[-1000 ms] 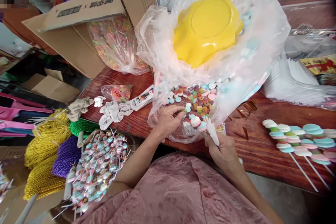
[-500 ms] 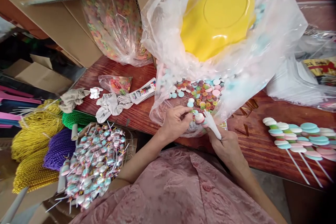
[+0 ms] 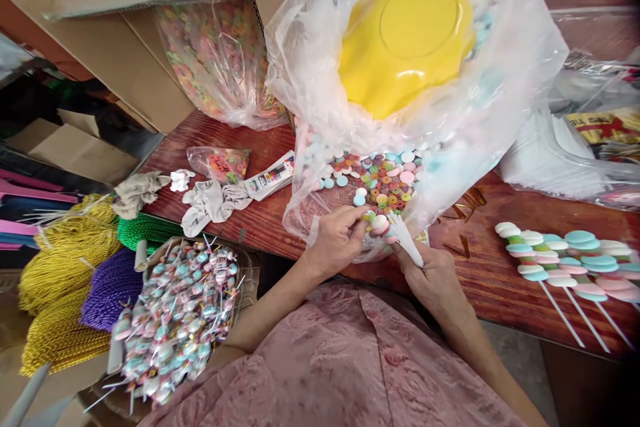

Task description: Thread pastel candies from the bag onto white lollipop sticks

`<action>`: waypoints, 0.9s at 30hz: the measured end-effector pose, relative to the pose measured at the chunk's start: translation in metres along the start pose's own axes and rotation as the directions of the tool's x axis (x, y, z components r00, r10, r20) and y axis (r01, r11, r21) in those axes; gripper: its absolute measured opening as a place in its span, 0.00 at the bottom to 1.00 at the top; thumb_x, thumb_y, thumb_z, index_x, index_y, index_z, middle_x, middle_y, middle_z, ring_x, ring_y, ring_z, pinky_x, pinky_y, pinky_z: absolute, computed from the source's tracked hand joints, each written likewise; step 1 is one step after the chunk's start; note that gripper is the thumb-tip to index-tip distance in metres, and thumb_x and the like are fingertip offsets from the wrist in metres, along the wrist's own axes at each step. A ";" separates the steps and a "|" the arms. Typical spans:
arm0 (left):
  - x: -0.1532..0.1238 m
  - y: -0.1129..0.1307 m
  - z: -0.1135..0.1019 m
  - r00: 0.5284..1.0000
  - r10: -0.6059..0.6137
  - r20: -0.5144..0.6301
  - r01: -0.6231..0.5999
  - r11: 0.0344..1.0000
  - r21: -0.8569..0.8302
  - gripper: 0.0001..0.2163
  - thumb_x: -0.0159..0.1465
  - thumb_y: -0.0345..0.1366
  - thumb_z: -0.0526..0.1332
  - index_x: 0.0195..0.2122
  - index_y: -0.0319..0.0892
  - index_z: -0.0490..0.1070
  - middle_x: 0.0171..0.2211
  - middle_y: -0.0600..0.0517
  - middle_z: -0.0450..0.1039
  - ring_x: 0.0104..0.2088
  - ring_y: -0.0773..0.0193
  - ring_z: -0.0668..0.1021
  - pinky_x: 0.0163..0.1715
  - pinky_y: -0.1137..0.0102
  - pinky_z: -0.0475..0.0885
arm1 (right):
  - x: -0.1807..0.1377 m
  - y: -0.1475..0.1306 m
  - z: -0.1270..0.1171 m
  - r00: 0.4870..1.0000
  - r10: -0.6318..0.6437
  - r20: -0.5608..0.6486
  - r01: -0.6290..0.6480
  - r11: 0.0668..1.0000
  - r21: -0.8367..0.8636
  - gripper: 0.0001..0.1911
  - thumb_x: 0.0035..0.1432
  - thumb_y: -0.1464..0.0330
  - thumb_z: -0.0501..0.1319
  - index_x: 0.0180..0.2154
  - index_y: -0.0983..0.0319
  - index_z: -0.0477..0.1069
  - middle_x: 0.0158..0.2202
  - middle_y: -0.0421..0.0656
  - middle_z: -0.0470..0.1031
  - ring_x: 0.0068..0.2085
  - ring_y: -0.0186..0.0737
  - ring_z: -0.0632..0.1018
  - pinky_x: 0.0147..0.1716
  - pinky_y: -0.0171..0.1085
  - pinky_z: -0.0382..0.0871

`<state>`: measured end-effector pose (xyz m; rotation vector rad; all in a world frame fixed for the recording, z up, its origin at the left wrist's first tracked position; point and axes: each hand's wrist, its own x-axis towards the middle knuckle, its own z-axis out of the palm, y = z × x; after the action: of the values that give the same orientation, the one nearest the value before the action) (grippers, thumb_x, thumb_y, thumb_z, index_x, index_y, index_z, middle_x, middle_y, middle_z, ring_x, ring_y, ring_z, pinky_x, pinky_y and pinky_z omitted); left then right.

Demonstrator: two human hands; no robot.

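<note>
My right hand (image 3: 425, 275) is closed round a bundle of white sticks (image 3: 407, 240). In the same grip is a candy skewer (image 3: 381, 224) of pink and white discs with a greenish ring at its left end. My left hand (image 3: 336, 239) pinches at that end, its thumb and forefinger on a small gummy ring (image 3: 369, 216). Just beyond my hands, loose gummy rings (image 3: 395, 193) and pastel candy discs (image 3: 407, 177) lie on a clear plastic bag (image 3: 313, 210). A yellow scalloped bowl (image 3: 400, 40) rests upside down on the bag's contents.
Finished candy skewers (image 3: 575, 257) lie in a row on the right of the red wooden table (image 3: 480, 287). A cardboard box (image 3: 150, 67) holds a bag of gummy rings (image 3: 220, 67). Wrapped skewers fill a basket (image 3: 245, 283) at lower left, beside coloured twist-tie bundles (image 3: 65, 267).
My left hand's fingertips have come onto the left end of the skewer, where a greenish ring now shows. My right hand keeps its grip; the view has shifted slightly.
</note>
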<state>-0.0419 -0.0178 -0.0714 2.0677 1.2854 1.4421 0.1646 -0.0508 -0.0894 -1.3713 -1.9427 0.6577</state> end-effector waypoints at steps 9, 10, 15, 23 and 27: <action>-0.003 0.003 -0.002 0.977 -0.210 -0.024 0.191 0.928 -0.319 0.06 0.64 0.30 0.65 0.39 0.41 0.81 0.37 0.48 0.83 0.36 0.64 0.83 0.39 0.71 0.79 | -0.002 -0.003 0.000 0.997 0.061 0.037 -0.063 0.997 0.033 0.17 0.65 0.64 0.55 0.28 0.62 0.76 0.21 0.40 0.70 0.22 0.36 0.68 0.24 0.35 0.62; -0.004 0.005 -0.001 0.973 -0.232 -0.015 0.213 0.914 -0.345 0.06 0.64 0.31 0.65 0.40 0.41 0.81 0.37 0.48 0.83 0.36 0.65 0.83 0.39 0.71 0.79 | -0.002 -0.002 0.000 0.997 0.069 0.033 -0.070 0.997 0.020 0.17 0.65 0.64 0.54 0.28 0.62 0.76 0.21 0.40 0.71 0.22 0.37 0.68 0.24 0.35 0.61; -0.007 0.002 0.002 0.913 -0.403 0.064 0.379 0.779 -0.500 0.07 0.63 0.39 0.67 0.37 0.42 0.82 0.38 0.49 0.83 0.38 0.64 0.83 0.41 0.69 0.79 | -0.001 -0.003 0.000 0.995 0.030 0.091 -0.030 1.000 -0.002 0.17 0.64 0.66 0.53 0.28 0.61 0.76 0.23 0.41 0.74 0.23 0.38 0.70 0.25 0.35 0.62; -0.007 -0.002 0.007 0.807 -0.561 0.185 0.524 0.534 -0.664 0.11 0.53 0.37 0.75 0.37 0.42 0.81 0.35 0.53 0.80 0.37 0.68 0.80 0.43 0.71 0.75 | -0.001 -0.015 0.002 0.997 0.062 0.042 -0.068 0.986 0.155 0.20 0.65 0.62 0.56 0.21 0.60 0.69 0.18 0.37 0.64 0.20 0.34 0.63 0.22 0.34 0.57; -0.002 0.001 0.012 0.719 -0.621 0.313 0.562 0.253 -0.788 0.27 0.47 0.37 0.78 0.50 0.45 0.78 0.30 0.58 0.75 0.31 0.72 0.77 0.40 0.71 0.75 | -0.008 -0.016 0.010 0.982 0.188 -0.019 -0.163 0.896 0.413 0.18 0.65 0.59 0.60 0.26 0.62 0.72 0.19 0.37 0.64 0.21 0.32 0.63 0.22 0.33 0.59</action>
<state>-0.0315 -0.0170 -0.0769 0.7111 0.8783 1.3176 0.1489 -0.0640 -0.0861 -1.2857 -1.5304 1.0356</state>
